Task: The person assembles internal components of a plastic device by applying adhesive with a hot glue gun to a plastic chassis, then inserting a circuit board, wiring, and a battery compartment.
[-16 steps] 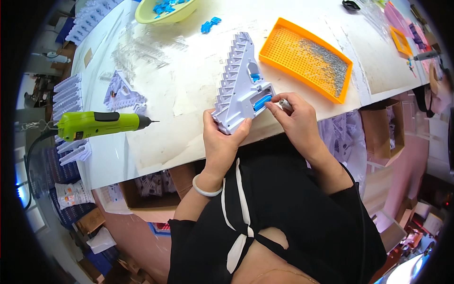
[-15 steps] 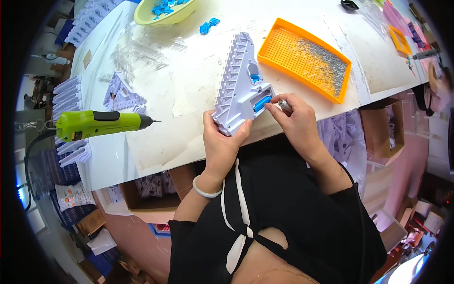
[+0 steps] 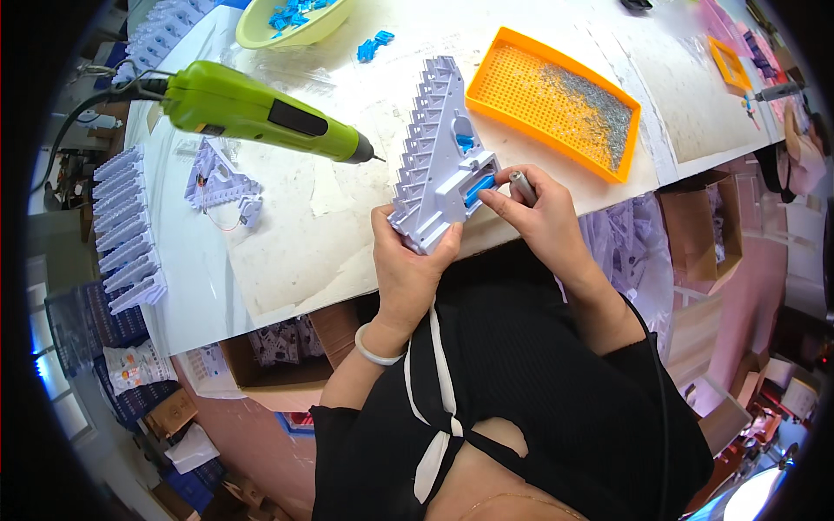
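Note:
A pale lavender plastic housing (image 3: 434, 165) with a row of stepped teeth along one side is tilted up off the table. My left hand (image 3: 408, 265) grips its lower end, thumb on the front. A long blue plastic piece (image 3: 479, 189) sits in the rectangular opening, and a smaller blue part (image 3: 465, 141) shows in a hole above. My right hand (image 3: 539, 208) is closed, thumb and fingertips at the end of the long blue piece. Tucked in its fingers is a silver metal cylinder (image 3: 523, 187), partly hidden. Left of the housing hangs a green electric screwdriver (image 3: 261, 113), its tip toward the teeth.
An orange perforated tray (image 3: 556, 104) of small metal parts lies to the right. At the back stand a yellow-green bowl (image 3: 300, 33) of blue pieces and some loose blue pieces (image 3: 374, 46). More lavender parts (image 3: 221, 178) lie left. Open cardboard boxes (image 3: 278, 356) sit below the edge.
The hanging green screwdriver has swung up and to the right, its tip now closer to the housing. Both hands keep nearly the same place and hold, with the housing turned slightly.

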Motion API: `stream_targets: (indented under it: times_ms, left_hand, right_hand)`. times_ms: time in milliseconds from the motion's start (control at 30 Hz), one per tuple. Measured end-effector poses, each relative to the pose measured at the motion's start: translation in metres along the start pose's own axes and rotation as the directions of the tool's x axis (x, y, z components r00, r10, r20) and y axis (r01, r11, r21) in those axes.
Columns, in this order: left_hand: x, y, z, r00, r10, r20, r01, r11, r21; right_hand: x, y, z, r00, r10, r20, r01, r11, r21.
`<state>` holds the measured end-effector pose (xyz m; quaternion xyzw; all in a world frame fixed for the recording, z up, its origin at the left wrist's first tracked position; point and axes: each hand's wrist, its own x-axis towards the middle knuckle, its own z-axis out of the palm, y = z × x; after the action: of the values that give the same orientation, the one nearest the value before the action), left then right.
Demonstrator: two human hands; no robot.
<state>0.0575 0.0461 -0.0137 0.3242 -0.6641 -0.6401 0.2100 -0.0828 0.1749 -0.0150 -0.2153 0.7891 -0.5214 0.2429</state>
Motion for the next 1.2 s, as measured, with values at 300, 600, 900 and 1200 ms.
stream_targets:
  times_ms: [300, 600, 900, 1200]
  left_hand:
    - [0.006, -0.001, -0.019, 0.997, -0.002, 0.073, 0.011, 0.992, -0.122]
    - [-0.026, -0.009, -0.15, 0.927, 0.071, 0.367, -0.041, 0.995, -0.088]
    - [-0.124, -0.029, -0.286, 0.667, 0.04, -0.744, -0.198, 0.972, -0.125]
    - [-0.028, -0.051, -0.39, -0.245, 0.128, -0.961, 0.289, 0.956, 0.054]
  right_hand:
    - [0.008, -0.003, 0.018, 0.997, 0.081, 0.017, -0.081, 0.911, 0.404]
    - [0.038, 0.037, 0.004, 0.985, -0.09, -0.147, 0.113, 0.982, 0.152]
    - [0.054, 0.011, 0.041, 0.749, -0.644, 0.157, 0.644, 0.651, -0.401]
    - [0.054, 0.009, 0.05, 0.747, -0.611, 0.262, 0.655, 0.61, -0.445]
